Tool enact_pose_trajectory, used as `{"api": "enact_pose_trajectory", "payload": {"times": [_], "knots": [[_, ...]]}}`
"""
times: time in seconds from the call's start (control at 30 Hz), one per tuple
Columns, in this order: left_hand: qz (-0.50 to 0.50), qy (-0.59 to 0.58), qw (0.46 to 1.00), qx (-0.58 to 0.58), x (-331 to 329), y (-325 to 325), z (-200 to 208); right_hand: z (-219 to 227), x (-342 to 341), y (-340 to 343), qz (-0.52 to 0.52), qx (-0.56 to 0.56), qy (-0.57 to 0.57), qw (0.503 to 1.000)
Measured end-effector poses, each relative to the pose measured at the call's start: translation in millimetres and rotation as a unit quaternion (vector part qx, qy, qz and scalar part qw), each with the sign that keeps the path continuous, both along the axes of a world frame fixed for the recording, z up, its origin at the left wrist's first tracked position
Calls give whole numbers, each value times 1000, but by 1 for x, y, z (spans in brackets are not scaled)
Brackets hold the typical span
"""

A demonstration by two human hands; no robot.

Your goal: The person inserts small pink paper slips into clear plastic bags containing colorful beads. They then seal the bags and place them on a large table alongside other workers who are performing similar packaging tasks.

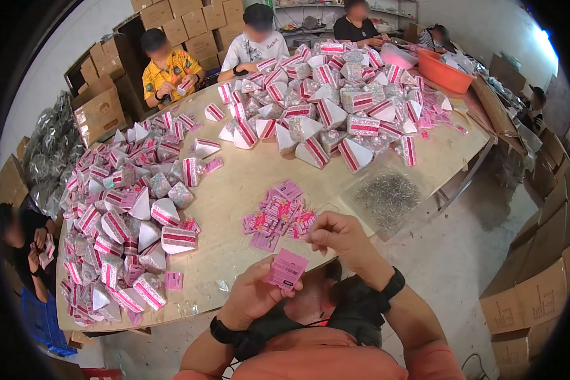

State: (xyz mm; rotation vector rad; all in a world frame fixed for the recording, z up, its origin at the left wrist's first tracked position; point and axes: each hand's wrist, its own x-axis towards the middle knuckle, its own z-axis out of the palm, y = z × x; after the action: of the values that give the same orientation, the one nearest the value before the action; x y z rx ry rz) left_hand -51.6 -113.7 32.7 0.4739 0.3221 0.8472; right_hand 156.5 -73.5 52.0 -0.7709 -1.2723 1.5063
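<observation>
A pink printed card tag (287,269) is gripped in my left hand (258,292), thumb on its near face. My right hand (342,239) hovers to the right of it, fingers curled into a pinch; whatever it holds, if anything, is too small to make out. Just beyond both hands lies a loose heap of pink card tags (278,214) on the tabletop (234,183). To the right of that heap, near my right hand, a shallow clear tray (346,197) holds many small, thin metal pieces (387,195).
Cake-slice-shaped items in white and pink pile up on the left (113,226) and at the back (323,111). An orange basin (444,73) stands far right. Several people sit around the table. Cardboard boxes (525,285) line the right side; more boxes (100,114) stand behind at left.
</observation>
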Motion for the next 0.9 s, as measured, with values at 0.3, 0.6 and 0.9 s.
{"api": "enact_pose_trajectory", "payload": {"times": [0.3, 0.6, 0.9], "knots": [[-9, 170, 985, 25, -4, 3, -7, 6, -23, -6, 45, -20, 165, 985], [316, 488, 643, 499, 11, 5, 35, 16, -29, -21, 3, -32, 57, 998], [339, 488, 623, 510, 14, 6, 37, 9, -27, -20, 16, -25, 85, 996]]}}
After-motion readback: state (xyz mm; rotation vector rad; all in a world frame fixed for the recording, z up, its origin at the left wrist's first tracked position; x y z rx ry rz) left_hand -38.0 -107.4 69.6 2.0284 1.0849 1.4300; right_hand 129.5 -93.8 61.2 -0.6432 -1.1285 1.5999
